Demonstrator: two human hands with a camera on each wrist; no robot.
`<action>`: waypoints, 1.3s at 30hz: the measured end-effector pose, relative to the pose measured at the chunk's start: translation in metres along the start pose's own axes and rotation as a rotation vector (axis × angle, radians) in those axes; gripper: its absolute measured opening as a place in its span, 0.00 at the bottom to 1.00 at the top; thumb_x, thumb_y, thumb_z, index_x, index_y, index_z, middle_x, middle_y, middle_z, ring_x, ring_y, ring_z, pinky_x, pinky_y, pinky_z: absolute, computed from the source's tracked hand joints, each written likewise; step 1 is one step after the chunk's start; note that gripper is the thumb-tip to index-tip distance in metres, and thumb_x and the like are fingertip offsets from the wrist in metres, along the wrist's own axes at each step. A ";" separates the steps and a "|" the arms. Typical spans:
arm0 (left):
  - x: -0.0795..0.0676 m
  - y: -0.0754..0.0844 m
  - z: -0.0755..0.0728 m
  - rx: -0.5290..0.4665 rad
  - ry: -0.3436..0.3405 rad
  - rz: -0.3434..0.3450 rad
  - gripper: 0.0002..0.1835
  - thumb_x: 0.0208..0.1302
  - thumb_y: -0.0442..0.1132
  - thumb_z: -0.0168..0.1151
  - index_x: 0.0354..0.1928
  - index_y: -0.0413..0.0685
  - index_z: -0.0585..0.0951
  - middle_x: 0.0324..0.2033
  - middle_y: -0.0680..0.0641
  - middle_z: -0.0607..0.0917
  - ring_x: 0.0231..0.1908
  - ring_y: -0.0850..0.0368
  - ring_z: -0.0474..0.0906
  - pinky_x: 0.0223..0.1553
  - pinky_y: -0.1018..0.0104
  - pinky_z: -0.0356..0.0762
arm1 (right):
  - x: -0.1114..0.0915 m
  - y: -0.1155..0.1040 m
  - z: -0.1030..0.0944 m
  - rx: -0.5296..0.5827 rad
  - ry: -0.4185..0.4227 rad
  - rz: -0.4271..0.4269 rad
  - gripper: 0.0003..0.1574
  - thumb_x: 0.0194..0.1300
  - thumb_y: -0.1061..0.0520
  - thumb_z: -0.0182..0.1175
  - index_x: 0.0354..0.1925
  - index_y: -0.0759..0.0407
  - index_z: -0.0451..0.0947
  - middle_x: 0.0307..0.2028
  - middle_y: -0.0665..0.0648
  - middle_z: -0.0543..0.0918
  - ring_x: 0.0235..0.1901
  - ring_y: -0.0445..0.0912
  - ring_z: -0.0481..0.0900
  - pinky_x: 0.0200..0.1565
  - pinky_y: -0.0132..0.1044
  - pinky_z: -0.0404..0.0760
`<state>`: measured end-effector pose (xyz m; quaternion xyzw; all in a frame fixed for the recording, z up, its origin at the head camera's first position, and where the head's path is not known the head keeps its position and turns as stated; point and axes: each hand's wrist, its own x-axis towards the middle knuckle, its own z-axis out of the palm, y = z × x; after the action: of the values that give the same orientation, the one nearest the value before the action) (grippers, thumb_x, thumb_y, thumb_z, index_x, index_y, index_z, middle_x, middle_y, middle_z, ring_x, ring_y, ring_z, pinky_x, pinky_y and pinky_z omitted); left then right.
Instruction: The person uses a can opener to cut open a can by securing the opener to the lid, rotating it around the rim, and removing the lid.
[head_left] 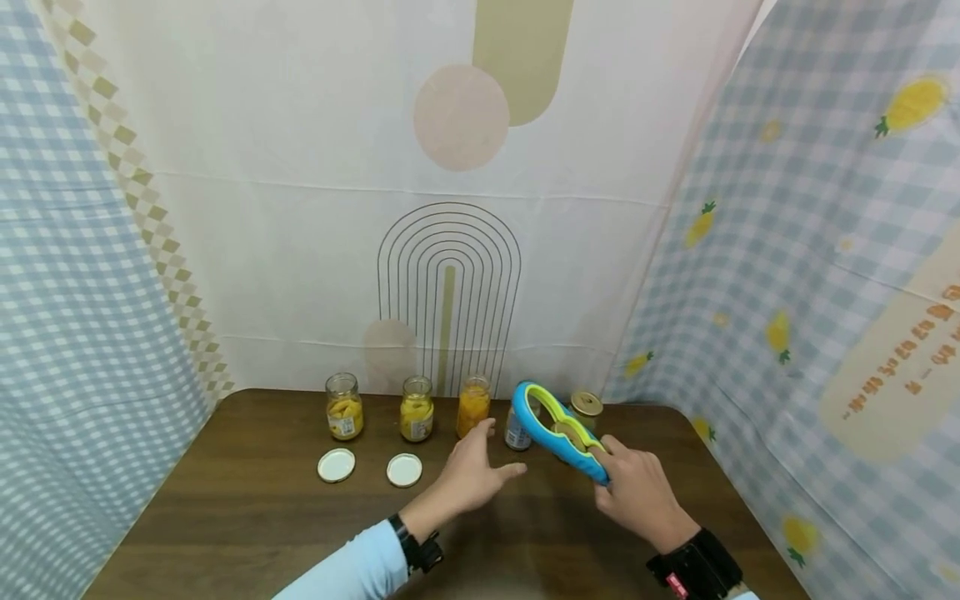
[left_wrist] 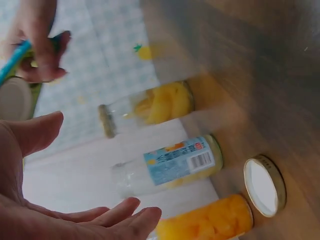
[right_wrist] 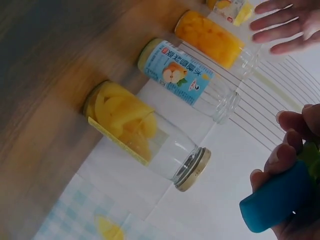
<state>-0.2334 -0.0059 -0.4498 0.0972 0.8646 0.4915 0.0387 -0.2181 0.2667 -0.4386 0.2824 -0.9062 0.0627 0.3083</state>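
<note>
My right hand (head_left: 637,487) grips the handle end of a blue and green jar opener (head_left: 558,446), held above the table near the right-hand jars. A round lid (left_wrist: 15,100) sits in the opener's loop. My left hand (head_left: 468,475) is in front of the jars, fingers and thumb spread, holding nothing. Behind it stands a lidless jar of orange fruit (head_left: 473,406). Just right of that is a blue-labelled jar (right_wrist: 180,72) with an open mouth. The rightmost jar of yellow fruit (right_wrist: 125,120) wears a gold lid (right_wrist: 193,169).
Two open jars of yellow fruit, the leftmost jar (head_left: 344,407) and its neighbour jar (head_left: 417,410), stand at the back left. Before them lie a left lid (head_left: 336,465) and a right lid (head_left: 404,470), white insides up. A cloth backdrop (head_left: 300,275) rises behind the wooden table (head_left: 225,517).
</note>
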 end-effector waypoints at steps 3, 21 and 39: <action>-0.015 -0.004 -0.008 -0.006 -0.012 -0.015 0.48 0.67 0.56 0.75 0.79 0.39 0.65 0.73 0.35 0.77 0.74 0.32 0.71 0.70 0.32 0.72 | -0.001 -0.003 -0.001 0.003 -0.034 0.034 0.29 0.43 0.69 0.73 0.21 0.44 0.64 0.26 0.43 0.54 0.21 0.31 0.45 0.25 0.25 0.47; -0.045 -0.020 -0.025 0.001 0.005 -0.003 0.39 0.68 0.55 0.74 0.72 0.40 0.75 0.70 0.35 0.78 0.71 0.33 0.74 0.68 0.33 0.75 | -0.005 -0.005 0.001 0.021 -0.041 0.054 0.27 0.44 0.69 0.73 0.22 0.45 0.66 0.26 0.43 0.54 0.21 0.31 0.47 0.24 0.25 0.49; -0.043 -0.029 -0.023 -0.365 -0.082 0.031 0.27 0.81 0.50 0.60 0.68 0.35 0.78 0.63 0.35 0.85 0.65 0.40 0.83 0.63 0.49 0.84 | 0.009 -0.021 0.009 0.033 0.011 -0.067 0.24 0.43 0.69 0.71 0.24 0.47 0.67 0.27 0.44 0.56 0.22 0.32 0.46 0.26 0.25 0.46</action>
<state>-0.1986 -0.0484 -0.4642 0.1220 0.7572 0.6363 0.0832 -0.2172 0.2425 -0.4420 0.3173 -0.8934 0.0689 0.3105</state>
